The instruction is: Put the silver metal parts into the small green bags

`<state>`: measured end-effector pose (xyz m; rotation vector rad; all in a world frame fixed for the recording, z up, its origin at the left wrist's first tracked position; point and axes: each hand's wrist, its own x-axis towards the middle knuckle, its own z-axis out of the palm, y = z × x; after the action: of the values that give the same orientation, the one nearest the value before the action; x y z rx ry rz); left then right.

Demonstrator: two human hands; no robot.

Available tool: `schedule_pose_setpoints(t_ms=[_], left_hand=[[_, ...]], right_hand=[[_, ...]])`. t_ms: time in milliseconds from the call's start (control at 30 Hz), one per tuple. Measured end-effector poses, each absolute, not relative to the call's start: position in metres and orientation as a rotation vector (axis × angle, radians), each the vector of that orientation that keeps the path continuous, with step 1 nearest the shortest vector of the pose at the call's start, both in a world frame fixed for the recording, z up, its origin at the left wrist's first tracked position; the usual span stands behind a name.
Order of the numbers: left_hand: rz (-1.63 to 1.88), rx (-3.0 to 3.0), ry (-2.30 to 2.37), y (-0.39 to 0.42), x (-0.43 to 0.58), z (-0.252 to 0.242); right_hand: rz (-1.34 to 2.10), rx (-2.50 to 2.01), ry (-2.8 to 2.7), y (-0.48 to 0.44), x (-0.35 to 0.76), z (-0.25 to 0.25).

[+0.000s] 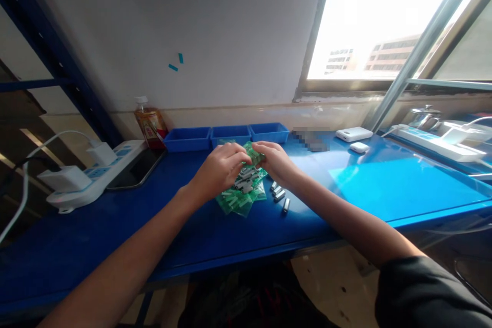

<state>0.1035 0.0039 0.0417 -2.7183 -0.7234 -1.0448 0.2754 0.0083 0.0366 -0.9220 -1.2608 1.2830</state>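
Both my hands meet over the middle of the blue table (376,184). My left hand (221,166) and my right hand (274,161) are closed on a small green circuit board (254,155) held between them. Below them lies a pile of green circuit boards (238,199) with small grey metal parts on top. Several loose grey metal parts (280,196) lie on the table just right of the pile.
Three blue trays (226,136) stand in a row at the back. A white power strip (90,174) with chargers and a dark phone (136,171) lie at the left, near a pump bottle (149,123). White devices (353,134) and another power strip (438,144) sit at the right.
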Motion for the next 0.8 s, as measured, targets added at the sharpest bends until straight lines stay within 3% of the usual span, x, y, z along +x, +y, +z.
schedule_pose_setpoints(t_ms=[133, 300, 467, 567, 733, 800], left_hand=[[-1.023, -2.886, -0.923, 0.003, 0.107, 0.036], [-1.631, -3.007, -1.725, 0.014, 0.105, 0.034], [-2.066, -2.837, -1.789, 0.016, 0.103, 0.04], [-1.982, -2.572, -1.562, 0.01, 0.101, 0.045], [-1.332, -2.587, -0.922, 0.003, 0.099, 0.046], [-1.175, -2.645, -0.849, 0.003, 0.099, 0.044]], right_hand=[[0.827, -0.999, -1.451, 0.019, 0.286, 0.024], [0.173, -0.823, -1.753, 0.011, 0.284, 0.015], [-0.111, -0.726, -1.957, -0.005, 0.276, 0.019], [0.051, -0.876, -1.889, -0.008, 0.275, 0.026], [1.036, -0.929, -1.518, -0.002, 0.278, 0.036], [1.138, -0.909, -1.405, 0.003, 0.279, 0.036]])
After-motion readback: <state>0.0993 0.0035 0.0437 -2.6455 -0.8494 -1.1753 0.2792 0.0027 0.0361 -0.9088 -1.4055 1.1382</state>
